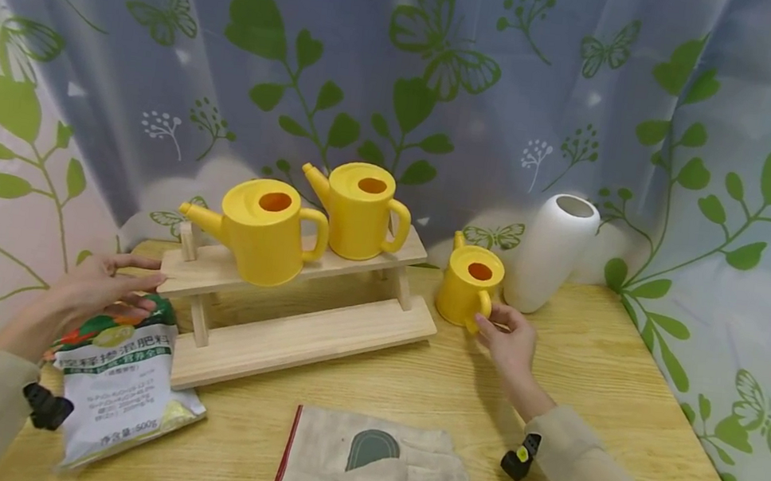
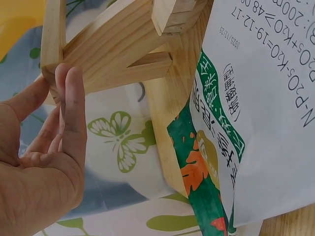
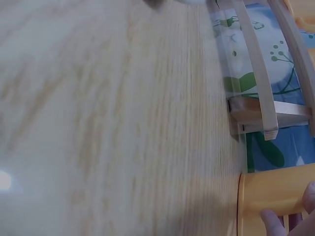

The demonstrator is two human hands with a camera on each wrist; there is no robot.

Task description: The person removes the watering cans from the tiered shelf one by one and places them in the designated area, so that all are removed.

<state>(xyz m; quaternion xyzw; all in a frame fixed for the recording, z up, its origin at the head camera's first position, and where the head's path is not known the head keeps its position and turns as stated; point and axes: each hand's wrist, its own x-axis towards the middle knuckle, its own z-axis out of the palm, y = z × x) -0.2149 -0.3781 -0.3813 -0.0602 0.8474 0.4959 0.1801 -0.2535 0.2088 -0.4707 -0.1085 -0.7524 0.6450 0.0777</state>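
Observation:
My right hand [image 1: 508, 342] grips the handle of a small yellow watering can [image 1: 461, 286], whose spout points toward the curtain. In the right wrist view that can [image 3: 275, 191] shows at the lower right with my fingertips on it. My left hand [image 1: 101, 286] is at the left end of a two-tier wooden plant stand [image 1: 304, 343]. Seen from the left wrist, my thumb and fingers pinch the corner of its upper board [image 2: 53, 54]. Two more yellow watering cans, one in front [image 1: 263, 233] and one behind [image 1: 360, 213], stand on the upper tier.
A fertilizer bag [image 1: 118, 384] leans by the stand's left end, under my left hand. Gardening gloves [image 1: 375, 472] lie at the table's front. A white vase [image 1: 552, 253] stands just right of the small can. A patterned curtain [image 1: 351, 52] hangs behind the wooden table [image 1: 602, 355].

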